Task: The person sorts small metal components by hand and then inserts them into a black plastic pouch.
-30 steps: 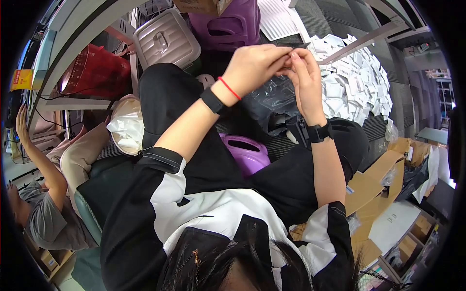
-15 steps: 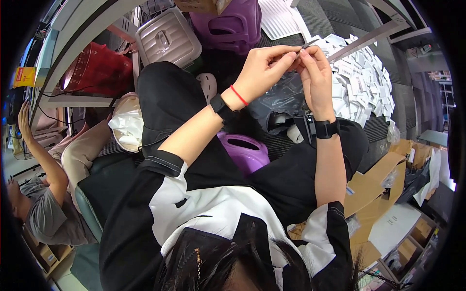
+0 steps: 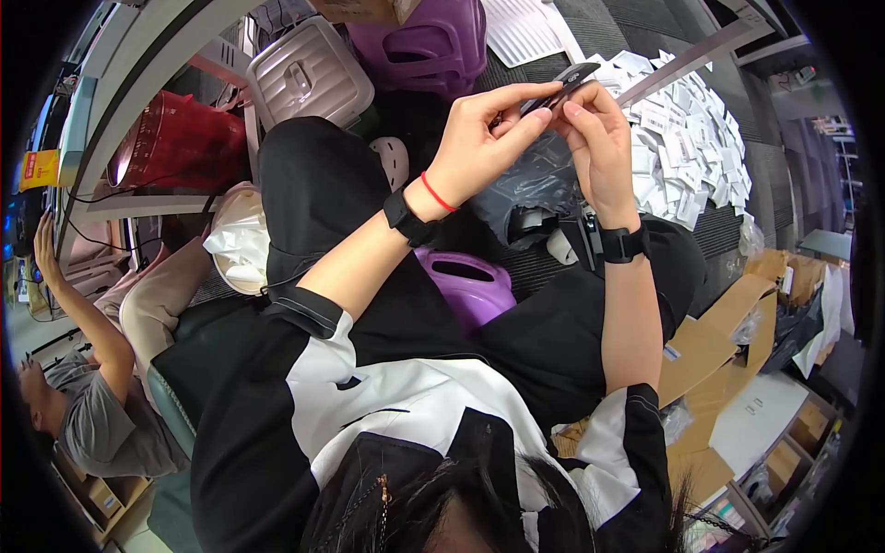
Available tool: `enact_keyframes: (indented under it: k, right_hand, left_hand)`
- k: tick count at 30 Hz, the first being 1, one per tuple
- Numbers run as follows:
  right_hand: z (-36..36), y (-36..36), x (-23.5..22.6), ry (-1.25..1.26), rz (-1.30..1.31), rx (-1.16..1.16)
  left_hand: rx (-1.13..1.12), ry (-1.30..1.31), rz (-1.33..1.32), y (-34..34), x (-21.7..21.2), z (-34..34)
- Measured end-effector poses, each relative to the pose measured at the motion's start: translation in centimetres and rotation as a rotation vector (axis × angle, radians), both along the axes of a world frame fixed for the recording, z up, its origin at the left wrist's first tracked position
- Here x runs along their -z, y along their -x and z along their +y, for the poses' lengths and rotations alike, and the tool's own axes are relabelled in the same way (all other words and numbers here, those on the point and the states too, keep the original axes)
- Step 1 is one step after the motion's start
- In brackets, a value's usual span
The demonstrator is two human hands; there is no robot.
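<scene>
At one o'clock, the left hand pinches a dark flat piece, its broad face showing where mostly edge showed half a second ago; seemingly it is being turned over. The right hand curls narrowly against it, grip unclear, with white packets at two o'clock.

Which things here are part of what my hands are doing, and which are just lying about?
In use:
thin, dark oblong object, between left hand and right hand
possibly the heap of flat white packets

Seemingly just lying about:
shiny red round bin
box with ribbed grey plastic lid
open brown cardboard box
</scene>
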State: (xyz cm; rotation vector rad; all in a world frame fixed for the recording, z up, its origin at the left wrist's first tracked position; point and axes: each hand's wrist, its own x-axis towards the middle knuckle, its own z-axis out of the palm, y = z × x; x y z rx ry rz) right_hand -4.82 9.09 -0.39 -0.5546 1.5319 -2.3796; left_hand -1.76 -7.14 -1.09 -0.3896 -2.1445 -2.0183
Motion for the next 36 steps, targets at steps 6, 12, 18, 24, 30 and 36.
enact_keyframes:
  k: [6,12,18,24,30,36]
  right_hand:
    - [0.3,0.2,0.8,-0.036,0.01,0.088]
    - [0.2,0.0,0.7,-0.031,-0.016,0.099]
    - [-0.4,0.2,0.8,-0.094,-0.065,0.2]
    - [1.2,0.7,0.0,-0.03,-0.1,0.156]
    - [0.9,0.1,-0.3,-0.106,-0.191,0.103]
    - [0.4,0.0,-0.5,-0.125,-0.224,0.05]
  left_hand:
    - [-0.019,0.057,0.077,0.3,0.0,0.0]
    - [-0.033,0.093,0.158,0.3,0.1,-0.3]
    - [-0.045,0.169,0.205,0.5,0.0,-0.7]
    - [-0.209,-0.179,-0.211,2.6,0.2,-3.2]
    - [0.262,-0.36,-0.384,1.3,-0.5,-3.5]
    - [0.204,-0.28,-0.319,1.3,-0.3,-3.3]
